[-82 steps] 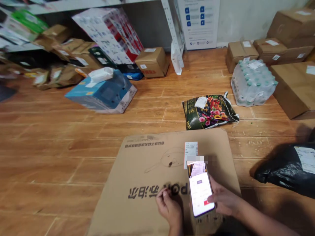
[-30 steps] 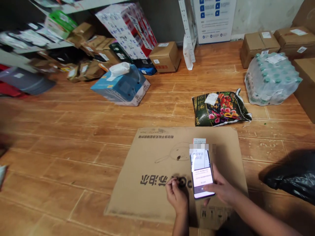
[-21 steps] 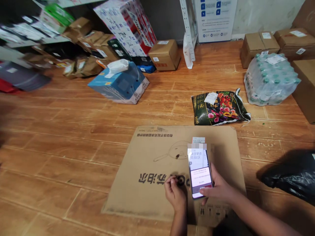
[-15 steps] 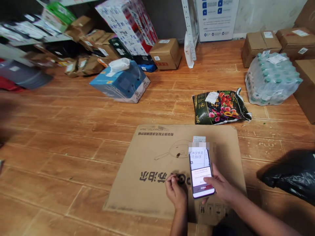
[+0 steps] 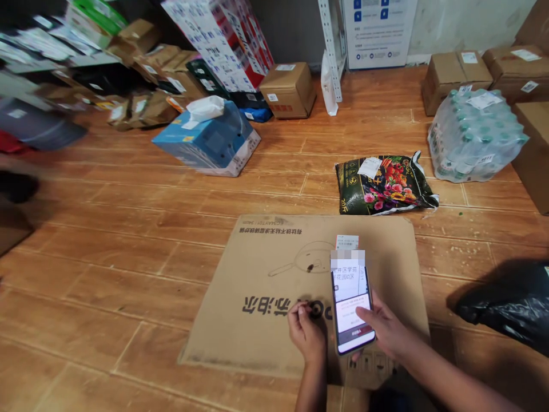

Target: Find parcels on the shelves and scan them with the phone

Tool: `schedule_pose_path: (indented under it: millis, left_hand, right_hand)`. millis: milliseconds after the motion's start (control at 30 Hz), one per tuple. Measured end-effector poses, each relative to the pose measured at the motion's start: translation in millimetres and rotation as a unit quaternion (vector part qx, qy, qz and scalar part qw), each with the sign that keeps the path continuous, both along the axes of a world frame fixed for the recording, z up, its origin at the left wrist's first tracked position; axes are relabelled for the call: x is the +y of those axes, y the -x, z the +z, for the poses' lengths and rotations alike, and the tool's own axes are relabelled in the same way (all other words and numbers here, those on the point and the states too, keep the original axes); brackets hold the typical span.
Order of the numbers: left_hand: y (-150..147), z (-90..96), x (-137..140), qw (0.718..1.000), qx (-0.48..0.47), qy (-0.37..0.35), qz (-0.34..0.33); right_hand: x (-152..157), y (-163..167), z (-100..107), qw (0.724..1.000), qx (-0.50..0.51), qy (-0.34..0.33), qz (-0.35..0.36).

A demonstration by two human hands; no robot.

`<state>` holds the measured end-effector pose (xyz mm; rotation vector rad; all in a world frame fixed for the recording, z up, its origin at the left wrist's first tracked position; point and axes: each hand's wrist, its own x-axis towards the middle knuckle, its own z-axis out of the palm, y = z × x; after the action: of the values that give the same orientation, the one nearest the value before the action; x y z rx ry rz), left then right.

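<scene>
A smartphone (image 5: 352,309) with a lit screen is gripped in my right hand (image 5: 384,326), whose thumb rests on the lower part of the screen. My left hand (image 5: 305,332) is curled closed just left of the phone; whether its fingers hold anything small is hidden. Beneath both hands lies a large flat cardboard box (image 5: 231,269) printed with a frying pan drawing and dark lettering. A white paper label (image 5: 347,242) on the box shows just past the phone's top edge, and the phone covers part of it.
Beyond the box lies a black bag printed with flowers and vegetables (image 5: 388,183). A shrink-wrapped bottle pack (image 5: 476,134) stands at right, above a black plastic bag (image 5: 506,303). Farther back are a blue box (image 5: 210,137), a brown carton (image 5: 287,91) and crowded shelves (image 5: 64,63).
The phone has shifted slightly down and right in my right hand's grip. My left hand stays nearly still. A dark shape and a brown box edge have come into view at far left.
</scene>
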<state>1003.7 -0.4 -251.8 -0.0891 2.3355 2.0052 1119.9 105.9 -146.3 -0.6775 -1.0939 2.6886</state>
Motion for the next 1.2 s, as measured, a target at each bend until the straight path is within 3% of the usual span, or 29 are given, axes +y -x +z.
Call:
schedule_pose_path:
  millis: [233, 967, 1200]
  left_hand:
    - [0, 2.1, 2, 1.0, 0.016, 0.005, -0.001]
    - [-1, 2.1, 3, 1.0, 0.008, 0.01, -0.013]
    - [-2, 2.7, 3, 1.0, 0.014, 0.008, -0.013]
  right_hand:
    - [2, 2, -3, 0.999, -0.036, -0.032, -0.023]
    - [5, -7, -1, 0.998, -0.023, -0.058, 0.021]
    - [5, -6, 12, 0.996, -0.043, -0.07, 0.031]
